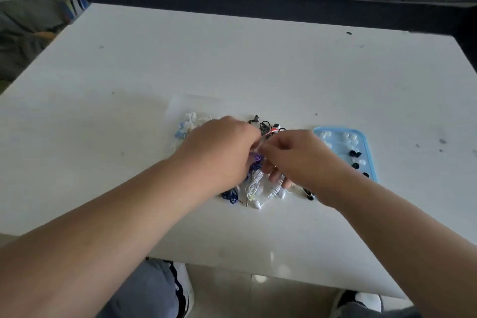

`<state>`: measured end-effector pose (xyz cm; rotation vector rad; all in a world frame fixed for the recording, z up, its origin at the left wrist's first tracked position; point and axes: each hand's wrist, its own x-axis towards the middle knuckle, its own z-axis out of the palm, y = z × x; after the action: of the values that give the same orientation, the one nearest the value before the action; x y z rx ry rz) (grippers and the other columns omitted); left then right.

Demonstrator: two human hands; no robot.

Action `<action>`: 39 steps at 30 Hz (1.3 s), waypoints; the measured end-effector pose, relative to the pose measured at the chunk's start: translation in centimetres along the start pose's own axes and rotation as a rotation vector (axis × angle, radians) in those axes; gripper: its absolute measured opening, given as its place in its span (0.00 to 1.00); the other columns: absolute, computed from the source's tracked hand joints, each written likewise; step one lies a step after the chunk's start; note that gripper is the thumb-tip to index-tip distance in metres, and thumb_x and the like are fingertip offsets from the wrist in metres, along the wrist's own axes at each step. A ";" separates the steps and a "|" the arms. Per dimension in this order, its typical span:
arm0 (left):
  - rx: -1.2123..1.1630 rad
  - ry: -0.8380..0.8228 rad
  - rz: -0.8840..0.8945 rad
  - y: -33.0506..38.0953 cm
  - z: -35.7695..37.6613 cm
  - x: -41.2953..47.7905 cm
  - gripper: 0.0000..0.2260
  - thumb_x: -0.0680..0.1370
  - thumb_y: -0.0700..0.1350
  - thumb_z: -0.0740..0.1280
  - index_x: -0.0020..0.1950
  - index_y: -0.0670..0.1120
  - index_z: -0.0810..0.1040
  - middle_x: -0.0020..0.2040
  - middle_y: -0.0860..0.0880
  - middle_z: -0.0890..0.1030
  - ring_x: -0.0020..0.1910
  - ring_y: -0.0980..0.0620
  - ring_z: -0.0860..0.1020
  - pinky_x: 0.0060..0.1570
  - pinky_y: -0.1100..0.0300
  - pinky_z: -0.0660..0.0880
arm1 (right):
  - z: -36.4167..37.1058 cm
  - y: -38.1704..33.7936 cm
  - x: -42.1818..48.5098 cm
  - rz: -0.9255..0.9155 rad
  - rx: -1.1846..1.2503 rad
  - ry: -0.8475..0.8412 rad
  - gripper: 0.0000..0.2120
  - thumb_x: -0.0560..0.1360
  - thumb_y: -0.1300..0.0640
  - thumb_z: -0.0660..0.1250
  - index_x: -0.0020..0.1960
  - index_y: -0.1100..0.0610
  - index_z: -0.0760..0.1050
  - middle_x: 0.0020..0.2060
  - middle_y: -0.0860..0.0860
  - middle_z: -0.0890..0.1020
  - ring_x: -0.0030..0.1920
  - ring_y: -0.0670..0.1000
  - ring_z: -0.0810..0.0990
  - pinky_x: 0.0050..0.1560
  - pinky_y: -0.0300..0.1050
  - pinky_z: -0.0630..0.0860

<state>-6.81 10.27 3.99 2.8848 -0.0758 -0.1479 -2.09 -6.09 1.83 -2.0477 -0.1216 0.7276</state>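
Step in hand, as I judge it: untangling a tangled pile of earphone cords [254, 184], white, purple, dark blue and black thin plastic wire, on the white flat table [232, 59].

Left hand [222, 152] and right hand [299, 157] meet fingertip to fingertip over the pile. Both have curled fingers pinching strands at the gap between them, but I cannot tell which strand. The looped purple cord [256, 158] sits right under the pinch point.

The pile lies beneath and between both hands, spilling toward the wrists. Black cords lie just beyond the fingertips.

Next move likely calls for pulling one strand free without dragging the rest along.

The light blue rectangular plastic tray [370, 157] of small ear tips is just beside the right hand, on its outer side. A clear plastic bag [187, 124] lies beyond the left hand.
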 end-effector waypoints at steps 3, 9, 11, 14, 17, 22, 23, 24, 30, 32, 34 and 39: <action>0.239 -0.183 0.010 1.5 1.4 -1.1 0.07 0.78 0.46 0.67 0.56 0.52 0.75 0.51 0.48 0.80 0.50 0.42 0.82 0.39 0.54 0.69 | 0.1 1.4 -1.0 -0.009 -0.171 -0.113 0.10 0.80 0.56 0.64 0.47 0.62 0.80 0.39 0.56 0.86 0.34 0.51 0.85 0.33 0.43 0.78; 0.418 -0.220 -0.032 2.5 2.9 -0.8 0.18 0.77 0.40 0.68 0.66 0.48 0.72 0.58 0.46 0.80 0.56 0.43 0.82 0.40 0.55 0.67 | -0.5 2.1 -2.6 -0.053 -0.336 -0.201 0.13 0.79 0.54 0.61 0.50 0.63 0.77 0.46 0.61 0.84 0.43 0.61 0.84 0.40 0.52 0.81; 0.414 -0.206 -0.037 2.7 3.1 -0.9 0.19 0.77 0.40 0.67 0.68 0.48 0.71 0.58 0.46 0.80 0.56 0.43 0.81 0.41 0.54 0.67 | -0.6 2.0 -3.2 -0.078 -0.380 -0.227 0.13 0.79 0.54 0.61 0.51 0.64 0.77 0.47 0.61 0.84 0.48 0.63 0.83 0.46 0.58 0.82; 0.326 -0.224 -0.046 2.5 2.8 -0.9 0.15 0.77 0.41 0.66 0.63 0.49 0.71 0.56 0.47 0.78 0.55 0.42 0.81 0.41 0.54 0.69 | -0.9 1.9 -3.7 -0.081 -0.384 -0.242 0.13 0.80 0.52 0.62 0.50 0.61 0.79 0.46 0.58 0.85 0.48 0.60 0.84 0.48 0.57 0.82; 0.227 -0.157 -0.069 1.9 1.2 -0.7 0.07 0.77 0.50 0.65 0.53 0.52 0.71 0.50 0.50 0.76 0.51 0.43 0.80 0.44 0.54 0.75 | -1.4 1.9 -3.7 -0.074 -0.382 -0.226 0.11 0.80 0.49 0.64 0.48 0.55 0.81 0.44 0.52 0.85 0.46 0.56 0.85 0.50 0.55 0.82; -0.205 -0.150 -0.279 0.0 -2.6 0.1 0.14 0.74 0.42 0.62 0.55 0.57 0.79 0.47 0.53 0.80 0.40 0.49 0.80 0.43 0.55 0.79 | -1.9 1.7 -3.6 -0.053 -0.363 -0.190 0.11 0.79 0.45 0.66 0.45 0.50 0.81 0.43 0.49 0.86 0.46 0.54 0.85 0.48 0.54 0.83; -0.282 -0.143 -0.305 -0.4 -3.2 0.2 0.15 0.75 0.42 0.60 0.54 0.58 0.80 0.47 0.54 0.81 0.39 0.48 0.82 0.42 0.54 0.81 | -1.9 1.7 -3.5 -0.047 -0.343 -0.193 0.11 0.79 0.45 0.66 0.45 0.50 0.81 0.42 0.49 0.86 0.45 0.54 0.86 0.48 0.54 0.83; -0.346 -0.125 -0.320 -0.7 -3.8 0.3 0.16 0.75 0.41 0.59 0.53 0.58 0.80 0.47 0.53 0.83 0.39 0.47 0.84 0.42 0.53 0.83 | -1.9 1.7 -3.4 -0.046 -0.309 -0.193 0.11 0.79 0.46 0.66 0.44 0.50 0.81 0.41 0.49 0.86 0.45 0.55 0.86 0.48 0.56 0.83; -0.877 -0.082 -0.397 -0.1 -5.6 0.3 0.24 0.76 0.32 0.54 0.53 0.52 0.86 0.41 0.47 0.87 0.34 0.52 0.84 0.29 0.64 0.71 | -2.1 1.3 -2.9 -0.065 0.012 -0.127 0.05 0.78 0.54 0.72 0.54 0.49 0.81 0.43 0.51 0.87 0.42 0.56 0.86 0.38 0.44 0.82; -1.068 -0.124 -0.398 0.1 -6.1 0.0 0.23 0.75 0.32 0.55 0.53 0.48 0.87 0.41 0.44 0.86 0.35 0.48 0.83 0.30 0.61 0.70 | -2.2 1.4 -2.6 -0.076 0.184 -0.136 0.19 0.71 0.55 0.77 0.61 0.47 0.80 0.51 0.48 0.86 0.49 0.58 0.86 0.46 0.49 0.84; -1.237 -0.203 -0.377 0.4 -6.4 0.0 0.21 0.76 0.34 0.56 0.56 0.43 0.87 0.40 0.43 0.83 0.33 0.48 0.80 0.31 0.59 0.70 | -2.4 1.3 -2.5 -0.113 0.335 -0.164 0.28 0.67 0.58 0.75 0.66 0.47 0.78 0.60 0.48 0.83 0.55 0.60 0.85 0.59 0.58 0.82; -1.396 -0.217 -0.302 1.8 -6.4 0.3 0.11 0.79 0.36 0.64 0.58 0.39 0.85 0.40 0.44 0.80 0.34 0.48 0.79 0.33 0.59 0.76 | -2.9 0.7 -3.1 -0.160 0.570 -0.335 0.21 0.72 0.66 0.69 0.65 0.57 0.79 0.62 0.57 0.83 0.64 0.61 0.81 0.67 0.56 0.78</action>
<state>-5.94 10.04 10.58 1.4630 0.3039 -0.3770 -3.20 -9.78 3.77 -1.3513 -0.2361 0.8818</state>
